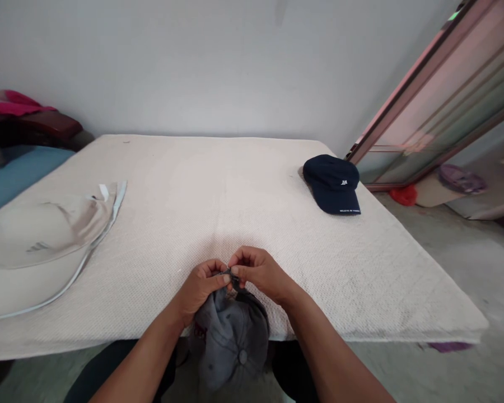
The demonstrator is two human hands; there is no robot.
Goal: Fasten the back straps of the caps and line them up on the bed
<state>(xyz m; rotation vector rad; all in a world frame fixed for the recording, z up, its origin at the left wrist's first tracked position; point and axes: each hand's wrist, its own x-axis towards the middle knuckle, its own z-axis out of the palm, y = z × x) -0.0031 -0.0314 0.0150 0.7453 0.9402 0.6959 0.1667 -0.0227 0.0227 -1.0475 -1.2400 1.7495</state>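
A grey baseball cap (239, 341) hangs at the table's near edge, its crown with the top button facing up toward me. My left hand (204, 288) pinches the cap's back strap between thumb and fingers. Close beside it, my right hand (256, 271) is also closed on the strap, the two sets of fingertips almost touching. The small fastening between them is mostly covered by my fingers. Dark reddish stitching shows on the cap's left side, too blurred to read.
A navy cap (331, 184) with white lettering lies at the right of the cloth-covered table (218, 184). Beige hats (46, 240) overlap at the left. A grey wall (218, 67) stands behind, and a glass-panelled frame (437, 106) rises on the right.
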